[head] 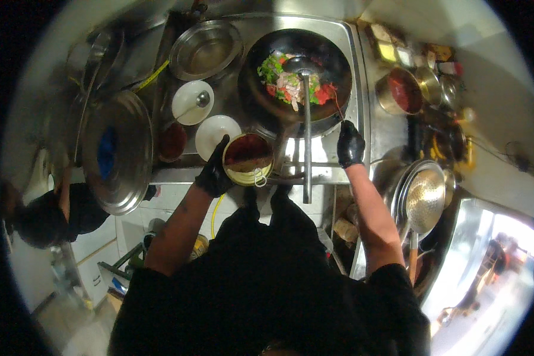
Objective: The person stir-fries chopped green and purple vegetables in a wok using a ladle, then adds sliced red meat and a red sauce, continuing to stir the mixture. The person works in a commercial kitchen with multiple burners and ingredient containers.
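Note:
My left hand (213,175), in a black glove, grips an opened tin can (247,165). Dark red contents show inside it, and a ring pull hangs at its near rim. My right hand (351,144), also gloved in black, is closed around a thin utensil (338,107) at the near right rim of a black wok (336,58). The utensil's far end meets a red paste (325,94) in the wok; its tip is hidden. Chopped green pieces (271,69) and pale strips (289,86) lie beside the paste. A long-handled metal ladle (307,147) rests in the wok, its handle overhanging the counter edge.
Left of the wok are two white bowls (178,104), one with a spoon, a red-filled bowl (172,142) and a metal basin (180,58). A large metal lid (135,178) stands farther left, near another person (49,218). A pot (385,91) and strainers (427,196) are right.

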`<state>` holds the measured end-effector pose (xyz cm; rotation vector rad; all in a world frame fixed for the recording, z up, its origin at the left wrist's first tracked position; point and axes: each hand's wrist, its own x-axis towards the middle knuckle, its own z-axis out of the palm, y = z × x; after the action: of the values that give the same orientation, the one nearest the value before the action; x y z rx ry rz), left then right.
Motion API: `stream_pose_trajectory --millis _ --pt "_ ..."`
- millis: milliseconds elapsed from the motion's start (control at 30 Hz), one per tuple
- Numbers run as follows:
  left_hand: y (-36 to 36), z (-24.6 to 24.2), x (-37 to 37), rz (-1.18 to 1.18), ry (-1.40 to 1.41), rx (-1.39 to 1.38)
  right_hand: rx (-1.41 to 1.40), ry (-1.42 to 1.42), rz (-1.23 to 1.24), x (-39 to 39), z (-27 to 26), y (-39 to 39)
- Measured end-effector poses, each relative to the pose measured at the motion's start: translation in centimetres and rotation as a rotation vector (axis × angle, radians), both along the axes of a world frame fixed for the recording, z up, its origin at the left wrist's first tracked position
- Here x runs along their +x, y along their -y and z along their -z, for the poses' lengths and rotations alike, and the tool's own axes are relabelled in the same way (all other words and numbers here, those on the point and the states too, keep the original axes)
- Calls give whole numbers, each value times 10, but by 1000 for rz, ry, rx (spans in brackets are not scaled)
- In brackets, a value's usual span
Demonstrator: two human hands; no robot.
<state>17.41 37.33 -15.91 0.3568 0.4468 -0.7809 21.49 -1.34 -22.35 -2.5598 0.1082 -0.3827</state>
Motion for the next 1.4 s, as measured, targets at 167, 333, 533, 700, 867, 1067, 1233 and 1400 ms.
stream_pose_trajectory --millis 167,333,533,700,867,1067,1233,1400 --pt "-5 5 -3 -1 -102 -111 -74 -38 -21 -1 -45 -3" --pt "-21 11 -8 -62 -61 -4 480 -162 -241 -49 -159 -50" --pt "-42 16 -14 91 73 -128 -129 -205 -673 -89 -246 -137" --pt "-54 31 -34 224 185 -15 532 -293 -379 -126 -232 -181" --pt "-63 54 -69 291 217 111 579 -186 -57 -212 -186 -186" --pt "-54 71 -132 512 92 -34 1095 -174 307 -326 -134 -203" --pt "4 101 -184 714 190 39 1120 -153 432 -425 -117 -184" --pt "76 125 -251 870 140 -82 1370 -425 356 -516 -86 -161"
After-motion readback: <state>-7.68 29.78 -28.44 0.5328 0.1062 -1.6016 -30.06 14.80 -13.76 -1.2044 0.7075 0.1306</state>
